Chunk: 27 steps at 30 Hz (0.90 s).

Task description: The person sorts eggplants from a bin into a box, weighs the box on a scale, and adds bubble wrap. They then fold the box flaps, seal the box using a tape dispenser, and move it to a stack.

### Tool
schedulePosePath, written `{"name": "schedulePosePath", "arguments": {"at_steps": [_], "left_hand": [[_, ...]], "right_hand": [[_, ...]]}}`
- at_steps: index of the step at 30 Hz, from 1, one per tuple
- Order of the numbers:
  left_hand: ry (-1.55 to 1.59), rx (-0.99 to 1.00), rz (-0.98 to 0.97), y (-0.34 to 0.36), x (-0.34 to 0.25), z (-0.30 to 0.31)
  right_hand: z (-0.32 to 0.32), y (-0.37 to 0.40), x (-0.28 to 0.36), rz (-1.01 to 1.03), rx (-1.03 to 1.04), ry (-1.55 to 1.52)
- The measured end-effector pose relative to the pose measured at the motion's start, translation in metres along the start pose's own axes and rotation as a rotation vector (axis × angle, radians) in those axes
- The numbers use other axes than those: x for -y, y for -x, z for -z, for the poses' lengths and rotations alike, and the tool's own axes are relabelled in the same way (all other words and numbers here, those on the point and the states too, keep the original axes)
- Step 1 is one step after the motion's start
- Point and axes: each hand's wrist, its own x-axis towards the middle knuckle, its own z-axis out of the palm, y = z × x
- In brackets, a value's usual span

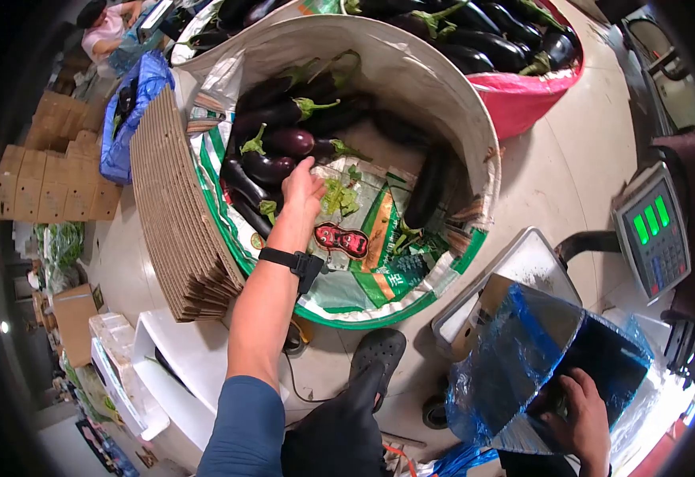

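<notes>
My left hand (304,191), with a black strap on the forearm, reaches into a large round woven sack (339,308). Its fingers are stretched out beside a dark purple eggplant (290,142) and hold nothing that I can see. Several more eggplants lie along the sack's left side, and one eggplant (427,191) rests at its right. Loose green leaves (339,197) lie on the printed bottom. At lower right, my right hand (584,417) is inside a box lined with blue plastic film (514,342). Its fingers curl over something dark, too shadowed to name.
Flattened cardboard sheets (176,215) stand against the sack's left side. A red sack (514,103) full of eggplants is behind. A scale display (654,226) stands right, near its metal platform (534,266). White foam boxes (176,374) sit lower left. Another person (107,32) is at upper left.
</notes>
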Motion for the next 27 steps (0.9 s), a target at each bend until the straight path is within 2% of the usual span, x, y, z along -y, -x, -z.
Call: {"name": "schedulePosePath", "arguments": {"at_steps": [1, 2, 4, 5, 6, 8, 9, 11, 14, 15, 18, 21, 23, 24, 25, 26, 27], "left_hand": [[0.012, 0.141, 0.026, -0.001, -0.005, -0.002], [-0.065, 0.236, -0.150, 0.001, -0.008, -0.004], [-0.260, 0.057, -0.537, 0.005, -0.018, -0.023], [-0.251, 0.028, -0.634, -0.003, -0.020, -0.034], [-0.453, -0.069, -0.672, -0.005, -0.030, -0.043], [-0.856, -0.222, -1.098, -0.002, -0.037, -0.061], [-0.850, -0.218, -1.092, -0.004, -0.040, -0.065], [-1.297, -0.053, -1.400, -0.016, -0.052, -0.072], [-1.602, -0.014, -1.425, -0.043, -0.069, -0.078], [-1.775, 0.090, -1.280, -0.034, -0.084, -0.079], [-1.833, 0.112, -1.436, -0.054, -0.083, -0.071], [-1.838, 0.112, -1.528, -0.038, -0.069, -0.061], [-1.979, 0.228, -1.518, -0.023, -0.045, -0.051], [-2.054, 0.256, -1.438, -0.011, -0.029, -0.048], [-2.076, 0.330, -1.256, -0.001, -0.008, -0.048], [-2.087, 0.507, -1.051, 0.030, 0.000, -0.050], [-2.006, 0.594, -0.912, 0.020, 0.035, -0.047]], "right_hand": [[0.003, 0.000, 0.000, -0.053, 0.002, -0.042], [0.003, 0.002, -0.007, -0.043, -0.006, -0.038], [0.006, 0.003, -0.016, -0.033, -0.051, -0.020], [0.008, 0.002, -0.010, -0.019, -0.098, -0.085], [0.011, 0.001, -0.010, -0.015, -0.104, -0.078], [0.013, 0.005, -0.016, 0.072, -0.103, -0.086], [0.013, 0.009, -0.020, -0.008, -0.031, -0.140], [0.015, 0.009, -0.021, -0.001, -0.031, -0.148], [0.018, 0.009, -0.021, -0.022, -0.003, -0.200], [0.018, 0.009, -0.023, -0.017, -0.001, -0.218], [0.023, 0.005, -0.023, -0.029, 0.023, -0.252], [0.028, 0.001, -0.027, -0.073, 0.026, -0.297], [0.028, -0.002, -0.032, -0.096, 0.023, -0.326], [0.028, -0.004, -0.036, -0.069, 0.013, -0.322], [0.028, -0.006, -0.039, -0.041, 0.005, -0.317], [0.030, -0.008, -0.039, -0.033, 0.011, -0.315], [0.032, -0.009, -0.037, -0.084, 0.041, -0.318]]}}
